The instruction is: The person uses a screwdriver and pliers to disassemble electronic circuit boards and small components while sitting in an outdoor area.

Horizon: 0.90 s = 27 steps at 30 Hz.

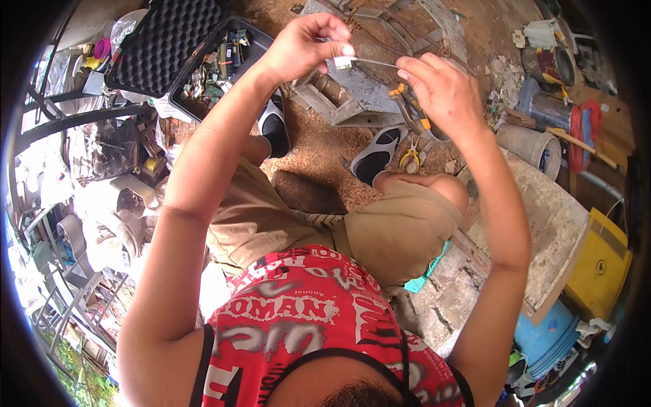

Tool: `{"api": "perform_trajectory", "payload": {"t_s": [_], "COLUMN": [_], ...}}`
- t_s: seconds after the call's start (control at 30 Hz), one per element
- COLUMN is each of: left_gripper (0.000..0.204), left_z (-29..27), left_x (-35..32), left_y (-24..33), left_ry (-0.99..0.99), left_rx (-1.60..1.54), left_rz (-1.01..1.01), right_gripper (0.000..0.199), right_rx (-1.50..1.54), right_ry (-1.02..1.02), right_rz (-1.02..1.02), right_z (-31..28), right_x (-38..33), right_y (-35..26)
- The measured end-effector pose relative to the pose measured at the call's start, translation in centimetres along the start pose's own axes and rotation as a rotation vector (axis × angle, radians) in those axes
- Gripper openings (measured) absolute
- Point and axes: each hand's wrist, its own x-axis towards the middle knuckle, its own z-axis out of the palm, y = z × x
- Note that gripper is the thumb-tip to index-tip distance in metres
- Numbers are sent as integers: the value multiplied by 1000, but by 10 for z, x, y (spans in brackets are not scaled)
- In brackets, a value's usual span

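Out in front of me, my left hand (308, 49) pinches a small white plug connector (344, 62) between thumb and fingertips. Thin pale wires (377, 63) run from the connector to my right hand (442, 87), whose thumb and fingers are closed on their other end. The wires look taut between the two hands. Beneath my right hand lies a tool with orange-and-black handles (411, 112), partly covered by the hand. Yellow-handled pliers (410, 158) rest on the floor by my right shoe.
An open black case (178, 102) with a foam-lined lid holds many circuit boards (230, 57) at the far left. A grey metal frame (369, 88) lies beyond my feet. On the right stand a bucket (532, 146), a pale board (542, 224) and a yellow container (600, 264).
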Motion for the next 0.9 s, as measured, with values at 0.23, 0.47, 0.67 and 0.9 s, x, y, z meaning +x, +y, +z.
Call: {"api": "perform_trajectory", "payload": {"t_s": [0.23, 0.47, 0.67, 0.9], "left_gripper": [26, 31, 32, 31], "left_z": [21, 17, 14, 17], "left_x": [-18, -27, -16, -14], "left_y": [13, -4, 0, -3], "left_ry": [220, 142, 25, -22], "left_rx": [-355, -407, -321, -300], "left_rz": [-41, -140, -168, -175], "right_gripper": [15, 12, 16, 17], "right_rx": [267, 292, 678, 812], "right_ry": [197, 213, 29, -128], "right_rz": [349, 338, 538, 626], "right_z": [20, 38, 50, 50], "right_x": [-14, -21, -27, -34], "right_y": [-36, -44, -32, -26]}}
